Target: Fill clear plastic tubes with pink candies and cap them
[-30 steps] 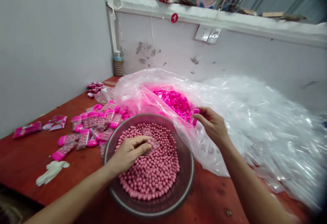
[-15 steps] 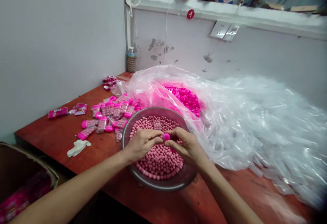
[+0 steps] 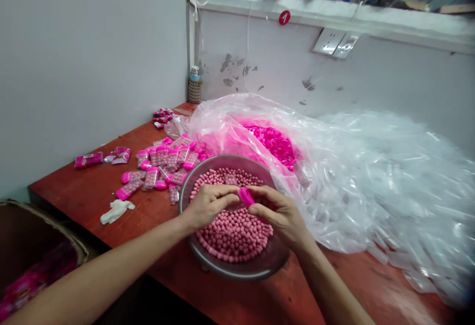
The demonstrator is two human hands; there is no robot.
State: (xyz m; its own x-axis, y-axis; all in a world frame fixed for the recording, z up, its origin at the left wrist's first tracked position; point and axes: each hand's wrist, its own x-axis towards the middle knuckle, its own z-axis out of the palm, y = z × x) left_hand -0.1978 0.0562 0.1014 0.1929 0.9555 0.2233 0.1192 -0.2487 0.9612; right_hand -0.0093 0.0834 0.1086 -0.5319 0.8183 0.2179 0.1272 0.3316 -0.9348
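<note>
Over a grey metal bowl (image 3: 184,186) full of round pink beads (image 3: 235,231), my two hands meet fingertip to fingertip. My right hand (image 3: 280,211) pinches a bright pink plastic cap (image 3: 245,197) between thumb and fingers. My left hand (image 3: 211,205) is closed, its thumb and forefinger pressed together at the cap's left side. What seems to be a small clear box is in its fingers, mostly hidden. Another clear box (image 3: 230,178) filled with beads lies on the beads behind the hands.
Filled boxes with pink caps (image 3: 163,162) are heaped left of the bowl. Behind it, a plastic bag (image 3: 222,107) holds loose pink caps (image 3: 276,147). Clear empty boxes in plastic (image 3: 386,181) spread across the right. White crumpled tissue (image 3: 117,211) and pink packets (image 3: 89,160) lie left; an open carton (image 3: 44,221) stands below.
The pink cap has turned between my fingers and now shows its long side at a slant. My right hand has shifted slightly right. The whole view has swung a little left.
</note>
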